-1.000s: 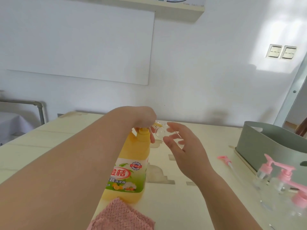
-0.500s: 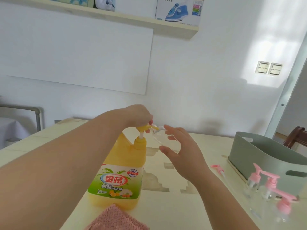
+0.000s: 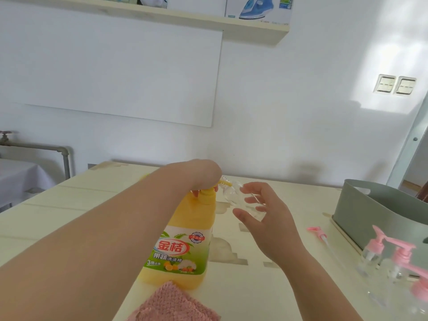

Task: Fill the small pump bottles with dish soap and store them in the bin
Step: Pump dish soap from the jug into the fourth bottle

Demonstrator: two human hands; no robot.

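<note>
At mid-table, filling is under way on bottle one, nothing stored yet as far as I can see.

- Left hand (image 3: 201, 174) sits on top of the big yellow soap bottle (image 3: 185, 239), fingers curled down over its pump head (image 3: 208, 193).
- Right hand (image 3: 271, 223) holds the small clear bottle (image 3: 231, 195) in a loose grip, thumb under, fingers around. The bottle is tilted, mouth right at the nozzle (image 3: 225, 181).
- Its pink pump (image 3: 318, 232) lies loose on the table (image 3: 92, 205), between the right hand and the bin (image 3: 370, 212).

Contents: the held bottle looks clear; can't tell if any soap is in. The soap bottle is opaque, level unknown. Three capped small bottles (image 3: 398, 258) stand just in front of the bin and look empty (transparent, no colour inside). The bin's inside is mostly hidden; no bottle shows in the part I can see.

Left, by my read: finish this fill, refit the pump, repeat for the other three, and bin all four. A pink cloth (image 3: 171, 304) sits at the near edge.
</note>
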